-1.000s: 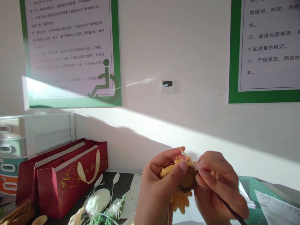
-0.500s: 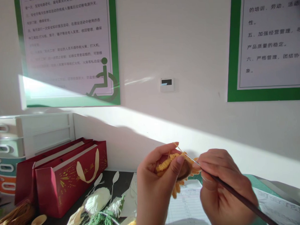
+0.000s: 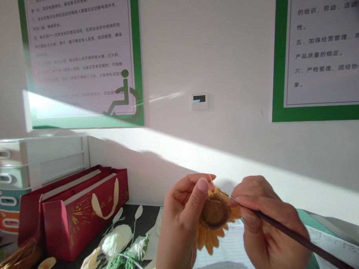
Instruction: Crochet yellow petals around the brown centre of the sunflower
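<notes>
My left hand (image 3: 182, 220) is closed on a crocheted flower with yellow petals and a round brown centre (image 3: 215, 212), pinching its upper left edge between thumb and fingers. A thin yellow strand rises from the flower to my left fingertips. My right hand (image 3: 267, 221) grips a crochet hook with a dark handle (image 3: 285, 229), held like a pen. The hook's metal shaft points up and left, and its tip meets the flower's top edge; the exact stitch is too small to tell.
Red gift bags (image 3: 85, 216) stand at the left beside stacked drawers (image 3: 56, 156). White yarn (image 3: 117, 240) and green yarn (image 3: 123, 265) lie on the dark table. Printed paper (image 3: 225, 252) and a green mat (image 3: 307, 220) lie beneath and behind my hands.
The flower has turned, so its brown centre and lower petals show more. My left thumb has moved up and left off the centre. My right hand has shifted slightly.
</notes>
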A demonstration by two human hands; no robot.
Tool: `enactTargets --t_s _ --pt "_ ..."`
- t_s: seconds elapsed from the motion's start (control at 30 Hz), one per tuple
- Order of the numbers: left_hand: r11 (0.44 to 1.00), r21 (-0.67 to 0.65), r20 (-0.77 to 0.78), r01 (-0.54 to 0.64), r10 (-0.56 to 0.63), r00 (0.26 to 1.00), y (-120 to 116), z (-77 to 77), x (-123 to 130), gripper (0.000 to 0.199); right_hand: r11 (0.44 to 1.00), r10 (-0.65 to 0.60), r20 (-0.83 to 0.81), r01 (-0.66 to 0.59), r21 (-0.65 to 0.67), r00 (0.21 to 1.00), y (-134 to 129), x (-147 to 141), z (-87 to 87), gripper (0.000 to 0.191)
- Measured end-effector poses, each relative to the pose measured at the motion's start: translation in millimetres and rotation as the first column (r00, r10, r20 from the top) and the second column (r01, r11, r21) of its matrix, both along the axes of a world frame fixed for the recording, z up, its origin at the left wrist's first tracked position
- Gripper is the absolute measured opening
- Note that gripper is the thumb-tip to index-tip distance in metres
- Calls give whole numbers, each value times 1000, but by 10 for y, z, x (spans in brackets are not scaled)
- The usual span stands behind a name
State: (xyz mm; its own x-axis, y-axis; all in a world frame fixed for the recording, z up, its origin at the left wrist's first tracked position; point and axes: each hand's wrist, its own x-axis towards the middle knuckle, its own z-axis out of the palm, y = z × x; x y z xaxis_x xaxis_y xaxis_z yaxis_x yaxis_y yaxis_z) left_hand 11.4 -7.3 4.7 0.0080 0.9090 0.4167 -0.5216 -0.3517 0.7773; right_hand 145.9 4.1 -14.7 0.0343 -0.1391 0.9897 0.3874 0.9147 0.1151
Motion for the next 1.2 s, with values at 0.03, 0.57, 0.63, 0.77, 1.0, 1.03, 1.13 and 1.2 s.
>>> enactTargets --t_s 0.03,0.57,0.63,0.77,1.0,1.03,1.13,1.2 --pt "1000 -15 3 3 -3 1000 2 1 -1 23 1000 -22 27 21 21 999 -12 -1 20 28" --pt "996 66 -69 -64 69 995 24 -41 -14 16 997 69 -6 -69 -33 998 24 24 -30 33" --pt "993 68 -87 -100 106 991 2 -32 -18 14 996 81 13 -80 -49 997 16 32 -18 28" --pt "989 91 -148 -115 128 981 -25 -9 -63 11 950 214 -132 -238 -203 968 39 30 -14 15" --pt "985 28 -63 171 -169 984 16 26 -116 14 523 563 -428 -706 -478 707 161 -69 22 26" --pt "979 18 -41 202 -201 979 27 28 -117 15 475 588 -442 -732 -489 677 174 -84 22 28" --pt "975 1 6 221 -221 975 52 26 -120 17 458 602 -454 -750 -477 657 206 -110 -2 25" --pt "981 -6 0 193 -193 981 60 19 -123 18 558 570 -410 -701 -444 713 223 -116 -25 18"
